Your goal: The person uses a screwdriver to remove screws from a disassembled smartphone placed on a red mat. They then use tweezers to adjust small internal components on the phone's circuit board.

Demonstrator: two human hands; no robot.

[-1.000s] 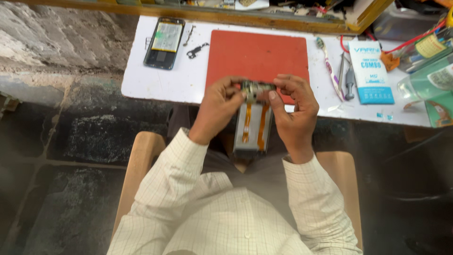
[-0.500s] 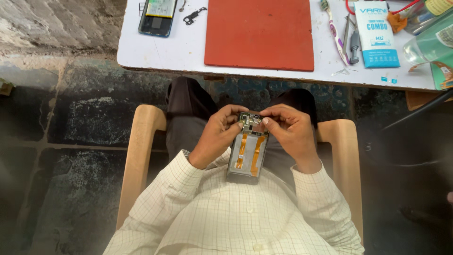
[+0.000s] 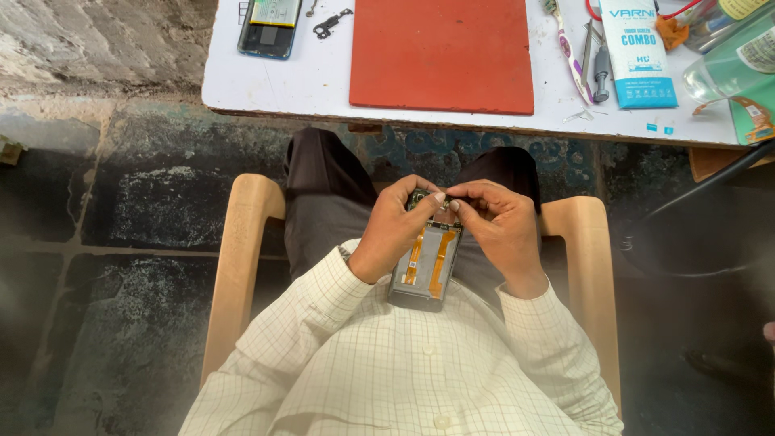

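An opened phone body with two orange flex cables lies lengthwise over my lap, its far end up between my fingers. My left hand grips its left side and top edge. My right hand pinches at the top end, thumb and forefinger closed on a small part there that is too small to make out. Both hands touch at the fingertips above the phone's upper end.
A white table stands ahead with a red work mat, another phone with its back off, a small metal bracket, a toothbrush, a blue-and-white box and bottles at the right. Wooden chair arms flank me.
The phone and both hands have come down from the table's edge to my lap, close to my chest. The table now sits higher in view.
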